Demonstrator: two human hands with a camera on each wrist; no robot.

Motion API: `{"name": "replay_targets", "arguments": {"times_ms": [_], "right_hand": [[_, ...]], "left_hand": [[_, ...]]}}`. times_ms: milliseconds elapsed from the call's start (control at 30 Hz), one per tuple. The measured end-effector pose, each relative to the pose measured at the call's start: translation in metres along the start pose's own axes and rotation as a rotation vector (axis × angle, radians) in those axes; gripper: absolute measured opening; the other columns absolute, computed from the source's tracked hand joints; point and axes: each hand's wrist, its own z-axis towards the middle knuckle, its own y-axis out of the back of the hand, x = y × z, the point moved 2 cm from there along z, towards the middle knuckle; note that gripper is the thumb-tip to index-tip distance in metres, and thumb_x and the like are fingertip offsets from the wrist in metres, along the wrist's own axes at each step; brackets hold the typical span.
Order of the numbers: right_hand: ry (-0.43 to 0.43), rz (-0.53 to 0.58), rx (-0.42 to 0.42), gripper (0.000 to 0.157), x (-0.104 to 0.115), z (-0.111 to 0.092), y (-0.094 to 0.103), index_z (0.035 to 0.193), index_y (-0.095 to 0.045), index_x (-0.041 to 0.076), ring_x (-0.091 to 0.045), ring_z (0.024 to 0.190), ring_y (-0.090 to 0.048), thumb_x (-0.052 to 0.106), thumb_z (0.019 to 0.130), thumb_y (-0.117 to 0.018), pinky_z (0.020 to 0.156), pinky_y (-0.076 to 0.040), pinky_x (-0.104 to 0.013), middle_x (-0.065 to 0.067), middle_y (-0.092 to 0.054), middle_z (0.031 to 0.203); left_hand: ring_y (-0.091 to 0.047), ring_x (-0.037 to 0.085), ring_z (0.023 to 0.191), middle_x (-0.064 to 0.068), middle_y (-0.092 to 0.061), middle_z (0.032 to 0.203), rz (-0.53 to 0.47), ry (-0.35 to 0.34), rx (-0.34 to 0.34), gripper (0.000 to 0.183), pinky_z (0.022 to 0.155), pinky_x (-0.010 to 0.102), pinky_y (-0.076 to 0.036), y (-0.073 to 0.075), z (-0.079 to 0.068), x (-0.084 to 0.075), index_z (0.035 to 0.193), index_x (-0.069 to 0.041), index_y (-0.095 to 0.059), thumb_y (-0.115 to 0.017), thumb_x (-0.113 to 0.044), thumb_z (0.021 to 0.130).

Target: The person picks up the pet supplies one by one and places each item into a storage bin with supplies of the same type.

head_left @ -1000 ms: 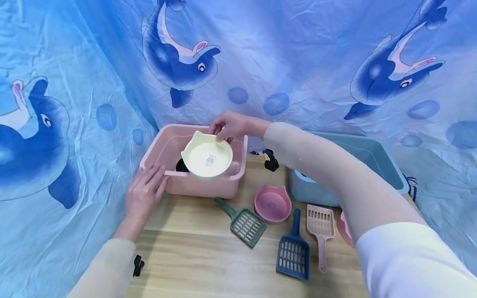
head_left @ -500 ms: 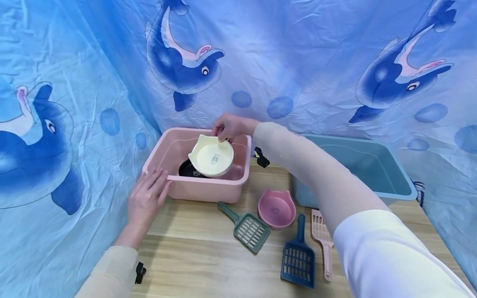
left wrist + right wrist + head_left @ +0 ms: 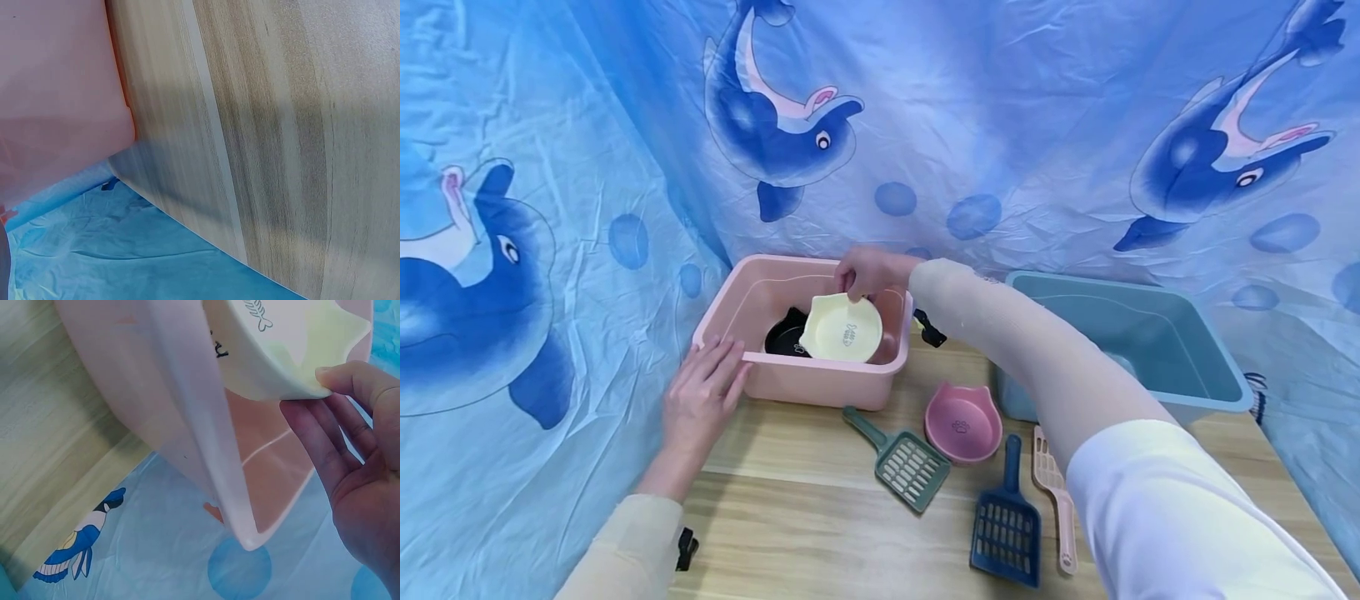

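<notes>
A cream cat-eared bowl [image 3: 842, 328] with a fish-bone print is inside the pink bin [image 3: 820, 383], tilted. My right hand [image 3: 868, 271] pinches its rim; in the right wrist view the thumb [image 3: 340, 378] lies on the inner side and the fingers are underneath. Partly behind it, a black cat-eared bowl [image 3: 786, 335] sits in the bin. My left hand [image 3: 703, 392] rests on the bin's near left rim, its fingers laid over the edge. The left wrist view shows the bin's outer wall [image 3: 56, 81] but hardly any of that hand.
A blue bin [image 3: 1150, 333] stands at the right, partly behind my right arm. On the wooden table lie a pink cat-eared bowl [image 3: 962, 423], a green litter scoop [image 3: 912, 468], a navy scoop [image 3: 1007, 525] and a pink scoop [image 3: 1060, 500]. A dolphin-print sheet [image 3: 925, 125] surrounds the table.
My right hand has lowered the cream bowl into the pink bin and shifted it slightly right, uncovering more of the black bowl. My left hand stays on the rim.
</notes>
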Motion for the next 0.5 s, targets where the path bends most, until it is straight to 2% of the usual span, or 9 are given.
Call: {"name": "replay_targets", "arguments": {"times_ms": [167,300,500], "right_hand": [[-0.008,0.007,0.021,0.028,-0.004,0.007,-0.005,0.109,-0.076,-0.002,-0.014,0.073,-0.061,-0.016,0.09,-0.062,0.068,-0.056,-0.031,-0.004,-0.07,0.088],[0.0,-0.072,0.047,0.031,-0.008,0.013,-0.009,0.108,-0.078,0.002,-0.012,0.07,-0.058,-0.015,0.089,-0.062,0.063,-0.05,-0.023,-0.001,-0.067,0.085],[0.026,-0.199,0.066,0.029,-0.01,0.017,-0.015,0.106,-0.078,0.007,-0.011,0.078,-0.059,-0.011,0.089,-0.064,0.068,-0.049,-0.022,0.001,-0.067,0.088]], "left_hand": [[-0.07,0.049,0.119,0.024,-0.075,0.124,-0.002,0.004,0.009,0.039,0.109,0.067,-0.051,0.0,0.0,-0.001,0.129,-0.004,-0.077,-0.078,-0.017,0.093],[-0.07,0.049,0.119,0.023,-0.075,0.125,-0.002,0.003,0.008,0.038,0.108,0.067,-0.051,-0.001,-0.001,-0.001,0.129,-0.004,-0.077,-0.078,-0.017,0.093],[-0.07,0.048,0.118,0.023,-0.075,0.125,0.004,0.001,0.005,0.038,0.107,0.068,-0.051,0.0,0.0,0.0,0.129,-0.004,-0.077,-0.078,-0.017,0.092]]}}
